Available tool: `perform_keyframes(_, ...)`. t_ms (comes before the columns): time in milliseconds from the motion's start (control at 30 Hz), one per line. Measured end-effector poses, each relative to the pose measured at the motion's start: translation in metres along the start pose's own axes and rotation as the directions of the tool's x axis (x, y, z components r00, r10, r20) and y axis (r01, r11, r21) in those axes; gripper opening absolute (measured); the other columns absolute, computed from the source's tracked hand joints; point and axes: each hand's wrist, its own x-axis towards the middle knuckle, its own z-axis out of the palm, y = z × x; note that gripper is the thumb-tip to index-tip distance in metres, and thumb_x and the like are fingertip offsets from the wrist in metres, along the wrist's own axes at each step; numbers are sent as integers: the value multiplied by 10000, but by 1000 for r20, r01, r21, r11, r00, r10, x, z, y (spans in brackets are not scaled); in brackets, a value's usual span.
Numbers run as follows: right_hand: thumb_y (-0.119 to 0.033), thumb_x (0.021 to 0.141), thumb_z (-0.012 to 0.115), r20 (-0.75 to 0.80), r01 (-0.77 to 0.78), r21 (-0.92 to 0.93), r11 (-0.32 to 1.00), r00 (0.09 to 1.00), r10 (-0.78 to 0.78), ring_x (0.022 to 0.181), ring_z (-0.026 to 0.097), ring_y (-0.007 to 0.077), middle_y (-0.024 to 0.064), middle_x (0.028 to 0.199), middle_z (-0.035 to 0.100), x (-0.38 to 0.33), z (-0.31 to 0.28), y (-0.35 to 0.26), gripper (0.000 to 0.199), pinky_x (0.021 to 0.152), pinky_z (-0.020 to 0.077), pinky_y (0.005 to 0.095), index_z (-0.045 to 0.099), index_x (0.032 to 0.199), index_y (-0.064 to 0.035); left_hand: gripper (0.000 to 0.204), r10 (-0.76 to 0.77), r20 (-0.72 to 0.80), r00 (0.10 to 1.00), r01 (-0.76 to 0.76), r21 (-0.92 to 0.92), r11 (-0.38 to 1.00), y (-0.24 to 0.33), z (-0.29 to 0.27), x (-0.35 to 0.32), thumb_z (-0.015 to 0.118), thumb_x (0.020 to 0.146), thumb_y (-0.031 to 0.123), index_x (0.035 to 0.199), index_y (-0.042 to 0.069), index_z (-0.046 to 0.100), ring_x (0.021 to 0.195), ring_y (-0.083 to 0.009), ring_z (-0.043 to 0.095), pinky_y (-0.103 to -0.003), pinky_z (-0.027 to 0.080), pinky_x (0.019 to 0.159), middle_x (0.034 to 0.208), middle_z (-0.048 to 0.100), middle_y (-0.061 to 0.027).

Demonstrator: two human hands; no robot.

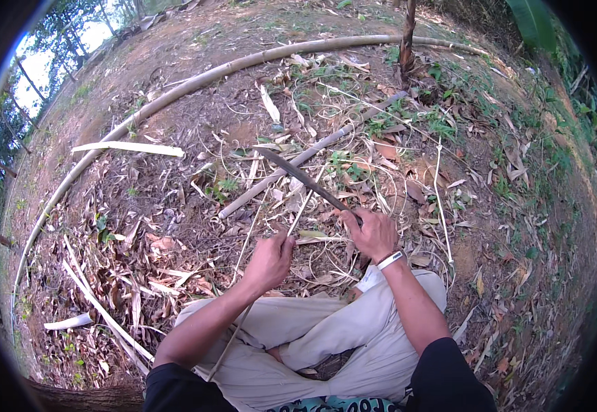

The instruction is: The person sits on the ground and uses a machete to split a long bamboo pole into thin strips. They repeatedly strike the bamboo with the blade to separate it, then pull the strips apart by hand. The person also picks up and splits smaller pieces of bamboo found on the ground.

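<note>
Sitting cross-legged on the ground (175,137), person works a thin bamboo strip (297,218) with a long knife (298,175). Right hand (374,233) is closed tight round the knife handle, blade angled up and to the left, away from the body, dark and slightly curved. Left hand (270,261) is curled shut, pinching the strip just below where the blade meets it; the strip's tail runs back down over the left thigh, and its free end rises toward the blade. Pale wristband (390,260) on the right wrist.

Around: a long bamboo pole (195,81) arcs across the far ground, a thinner grey stick (312,152) lies behind the blade, pale split slats (128,147) lie scattered among dry leaves, and a thin tree trunk (407,41) stands at top.

Doing it well, as I judge: keep the edge moving away from the body, blade at a shallow angle so it shaves rather than bites through, left fingers well behind the edge, strip held taut. Exact contact point of blade and strip is too small to tell.
</note>
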Motion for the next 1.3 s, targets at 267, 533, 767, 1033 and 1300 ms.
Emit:
perform_keyframes(267,-613,899,502,38,-7,46,999,999,5,520,606,363,135,500,551,0,-3,-19,569,497,463,471,613,668,-105,300,14,-4,1000,-14,87,996,1,-2,-21,493,978,170,782,-53,537,581,-474,552,-527,405,543,594,539,-282)
perform_keyframes(533,-620,899,500,63,98,35,995,993,-100,503,598,356,137,503,549,-12,6,-26,562,499,460,466,650,714,-111,292,9,-26,1000,-7,54,999,3,0,-29,499,976,179,803,-51,546,590,-479,559,-525,413,550,606,548,-283)
perform_keyframes(767,-624,888,521,36,81,57,995,996,-83,505,626,315,100,487,558,-5,1,-23,541,475,468,443,630,695,-131,297,-16,-8,1000,16,64,998,9,-2,-36,495,986,179,796,-46,535,536,-404,587,-474,426,516,563,538,-235)
perform_keyframes(1033,-630,899,494,91,32,-15,999,995,-31,537,633,343,148,541,600,-2,7,-14,565,484,473,462,662,770,-106,300,-27,2,1000,27,63,998,0,0,-41,494,984,176,789,-48,530,528,-385,586,-464,436,515,559,538,-228)
perform_keyframes(1300,-663,883,476,128,-6,-52,999,992,13,589,654,358,148,571,620,1,4,-20,591,573,494,478,688,775,-122,308,-29,9,1000,27,112,993,-17,1,-48,491,989,197,802,-46,517,575,-431,600,-484,437,521,572,546,-257)
